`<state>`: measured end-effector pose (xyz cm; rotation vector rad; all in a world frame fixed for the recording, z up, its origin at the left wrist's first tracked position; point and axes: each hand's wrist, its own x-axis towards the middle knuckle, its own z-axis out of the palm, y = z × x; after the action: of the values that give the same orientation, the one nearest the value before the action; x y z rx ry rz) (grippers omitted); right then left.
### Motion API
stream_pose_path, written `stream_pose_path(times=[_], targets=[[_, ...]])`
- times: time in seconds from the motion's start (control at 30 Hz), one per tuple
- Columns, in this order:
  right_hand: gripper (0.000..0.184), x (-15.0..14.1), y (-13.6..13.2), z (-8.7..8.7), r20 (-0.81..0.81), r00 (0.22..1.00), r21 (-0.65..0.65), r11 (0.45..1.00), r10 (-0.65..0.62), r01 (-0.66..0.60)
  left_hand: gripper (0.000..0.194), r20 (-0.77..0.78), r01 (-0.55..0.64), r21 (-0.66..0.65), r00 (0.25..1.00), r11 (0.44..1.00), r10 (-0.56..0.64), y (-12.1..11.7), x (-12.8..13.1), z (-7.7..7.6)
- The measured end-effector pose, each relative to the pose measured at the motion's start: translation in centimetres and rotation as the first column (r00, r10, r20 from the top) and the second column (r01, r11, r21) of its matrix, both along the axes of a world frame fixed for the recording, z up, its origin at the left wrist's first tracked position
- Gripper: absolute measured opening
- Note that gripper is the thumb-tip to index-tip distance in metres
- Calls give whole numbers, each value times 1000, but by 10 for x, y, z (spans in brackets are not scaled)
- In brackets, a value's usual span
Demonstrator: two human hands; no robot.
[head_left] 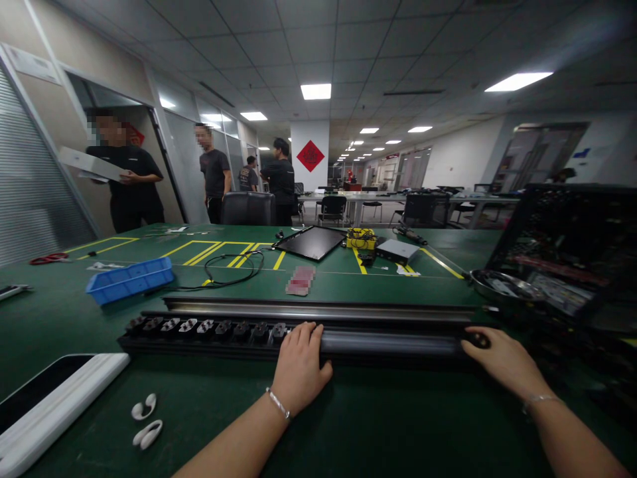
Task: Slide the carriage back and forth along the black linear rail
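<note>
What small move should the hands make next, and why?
Perhaps lift the left hand slightly while the right hand steadies the right end: the left fingers hide where the row of connector modules meets the smooth dark section.

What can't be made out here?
All head view:
Long black bar, right end: covered by right hand.
Bar surface under left hand: hidden by that hand.
White slab with black top, full outline: left edge cuts it.
Dark open-framed hardware, inner details: shadow, blur.
Pink-red paper, print: pixelated.
</note>
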<state>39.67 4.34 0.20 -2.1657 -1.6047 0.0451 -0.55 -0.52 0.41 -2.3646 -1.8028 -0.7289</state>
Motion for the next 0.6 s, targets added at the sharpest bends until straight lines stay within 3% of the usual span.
stream_pose_path(times=[0.3, 0.6], targets=[[51, 0, 0, -3, 85, 996, 51, 998, -36, 32, 59, 1, -1, 7, 1000, 1000, 1, -2, 0, 0], [50, -14, -10, 11, 66, 994, -3, 996, -85, 86, 60, -1, -3, -11, 1000, 1000, 3, -1, 0, 1]])
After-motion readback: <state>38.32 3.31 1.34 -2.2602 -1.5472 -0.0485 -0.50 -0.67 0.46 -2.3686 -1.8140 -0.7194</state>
